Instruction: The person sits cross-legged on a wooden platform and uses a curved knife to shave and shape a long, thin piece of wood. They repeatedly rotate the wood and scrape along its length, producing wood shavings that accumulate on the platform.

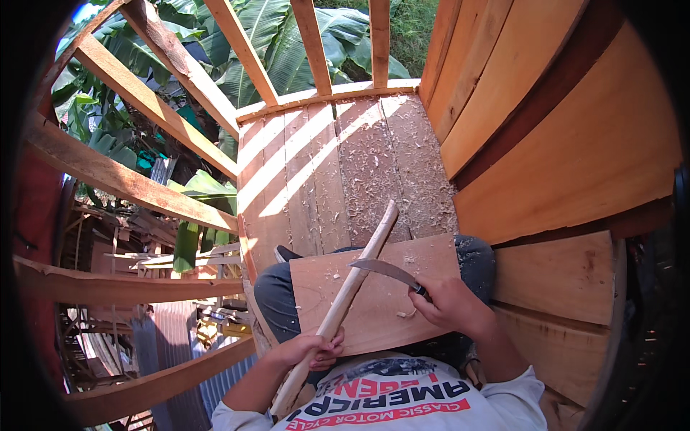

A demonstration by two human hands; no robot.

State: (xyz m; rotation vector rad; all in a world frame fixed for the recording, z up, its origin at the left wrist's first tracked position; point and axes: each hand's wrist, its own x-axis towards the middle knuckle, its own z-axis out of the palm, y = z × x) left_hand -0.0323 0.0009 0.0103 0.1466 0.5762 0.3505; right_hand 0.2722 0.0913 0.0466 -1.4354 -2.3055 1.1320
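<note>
A long pale wooden stick slants across my lap, its far end pointing away and its near end beside my body. My left hand is wrapped round the stick's lower part. In my right hand is the dark handle of a curved knife. The blade points left, and its tip lies at the stick's upper half; I cannot tell if it touches. Under both, a flat wooden board rests across my legs, with a few shavings on it.
Wood shavings litter the plank floor ahead. Wooden railing slats stand at the left and front, with banana leaves beyond. A plank wall rises close on the right. Corrugated metal sheets lie outside at the lower left.
</note>
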